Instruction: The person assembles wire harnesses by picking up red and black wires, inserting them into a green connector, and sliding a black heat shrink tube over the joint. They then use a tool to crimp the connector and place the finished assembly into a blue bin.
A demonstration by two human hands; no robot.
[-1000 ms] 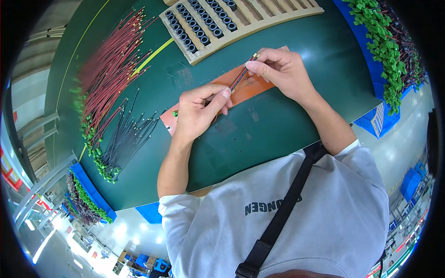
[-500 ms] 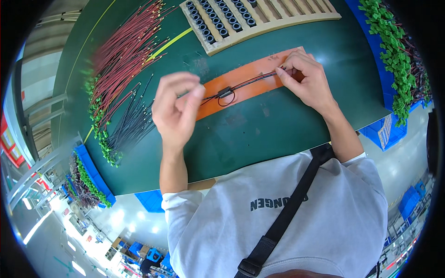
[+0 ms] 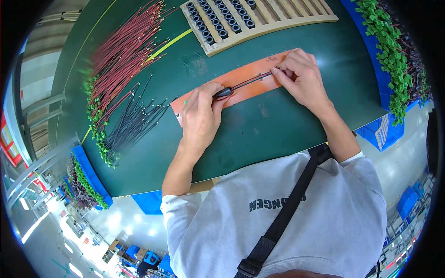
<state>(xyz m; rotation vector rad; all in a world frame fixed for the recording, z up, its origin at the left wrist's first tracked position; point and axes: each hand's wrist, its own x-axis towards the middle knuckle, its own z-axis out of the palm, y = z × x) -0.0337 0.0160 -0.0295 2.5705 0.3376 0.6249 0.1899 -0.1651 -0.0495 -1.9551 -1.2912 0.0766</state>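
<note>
A black ring core point(image 3: 224, 92) with red and black wires point(image 3: 250, 81) through it lies over an orange board point(image 3: 245, 96). My left hand point(image 3: 200, 111) is closed at the core's left end, its fingertips on the core and the wires there. Its fingers hide whatever leaves the core on that side. Further right, my right hand point(image 3: 302, 76) pinches the far ends of the wires between thumb and forefinger, and those ends are covered. Between the hands the wires run nearly straight, slanting up to the right.
A wooden rack point(image 3: 271, 33) with rows of black ring cores point(image 3: 216, 22) stands at the back. On the left lie bundles of red wires point(image 3: 127, 51) and black wires point(image 3: 136, 118) with green connectors point(image 3: 99, 139). Blue bins point(image 3: 373, 60) of green-ended wires flank the green table point(image 3: 259, 134).
My left hand has come down and right from above the board's left part and closed at the core. The wire loop below the core no longer shows. My right hand keeps its pinch.
</note>
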